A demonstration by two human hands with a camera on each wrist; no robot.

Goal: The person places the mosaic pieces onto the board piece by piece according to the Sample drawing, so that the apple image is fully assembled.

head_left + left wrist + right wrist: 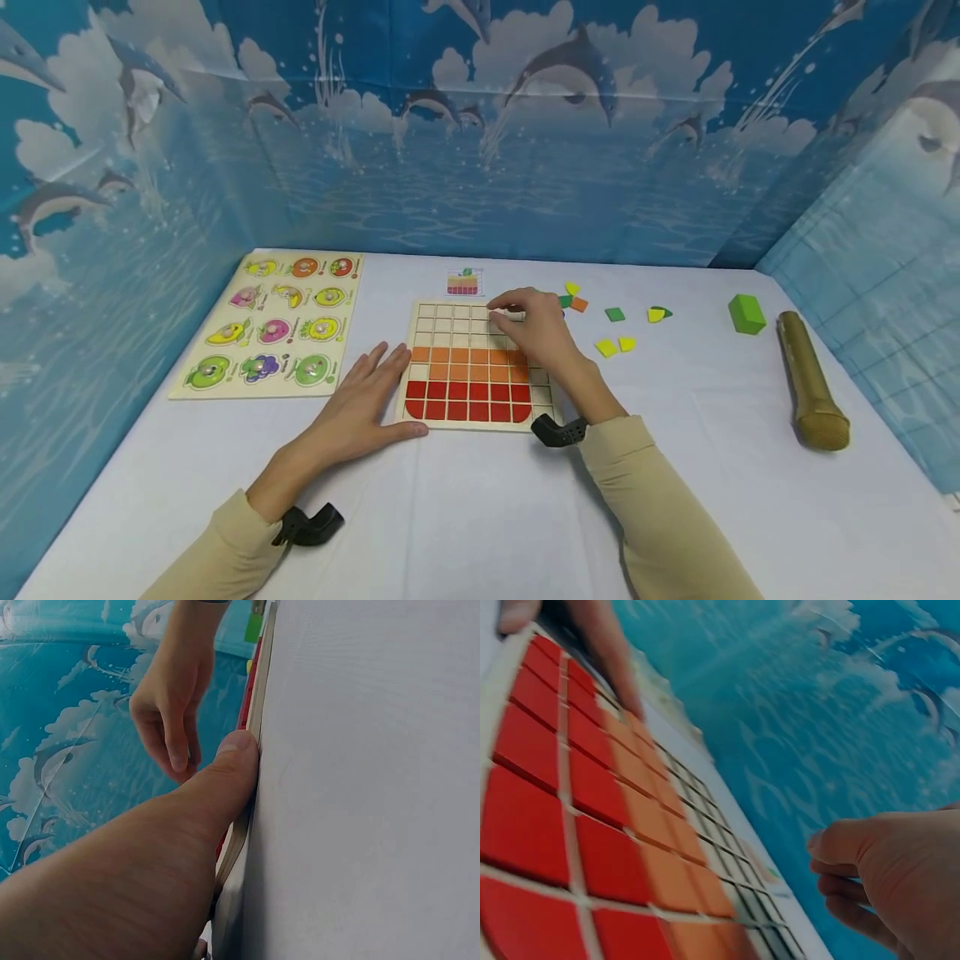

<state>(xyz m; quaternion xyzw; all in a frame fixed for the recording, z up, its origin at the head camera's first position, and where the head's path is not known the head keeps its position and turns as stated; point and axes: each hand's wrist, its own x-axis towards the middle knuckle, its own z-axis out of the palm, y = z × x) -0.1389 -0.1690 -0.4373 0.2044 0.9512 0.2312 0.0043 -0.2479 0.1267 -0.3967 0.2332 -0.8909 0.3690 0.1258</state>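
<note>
Sleeves & wrist cams sat closest to the lens, at 6 o'clock on the white worktop (465,517). Grid board (450,321) lay mid-worktop, dead ahead: bottom rows filled w/ red tiles (457,400), orange tiles (468,362) above, upper cells bare. Left hand (360,408) lay flat on the worktop at the board's 8 o'clock corner, grip wide, fingers straight, thumb (225,769) pressed vs the board edge. Right hand (536,329) hovered over the board's 2 o'clock area, fingers curled down toward the top rows; grip narrow, but couldn't tell if a tile was pinched — fingertips hid it.

Outward: small pattern card (463,282) just past the board at 12. Loose tiles near the board at 1–2 o'clock: orange (578,304), green (615,314), yellow (606,348). Green block (746,314) further out at 2, olive cylinder (810,383) beside it at 3. Fruit peg puzzle (273,321) lay at 10 o'clock, well apart from the left hand. Dolphin backdrop (525,125) walled all round.
</note>
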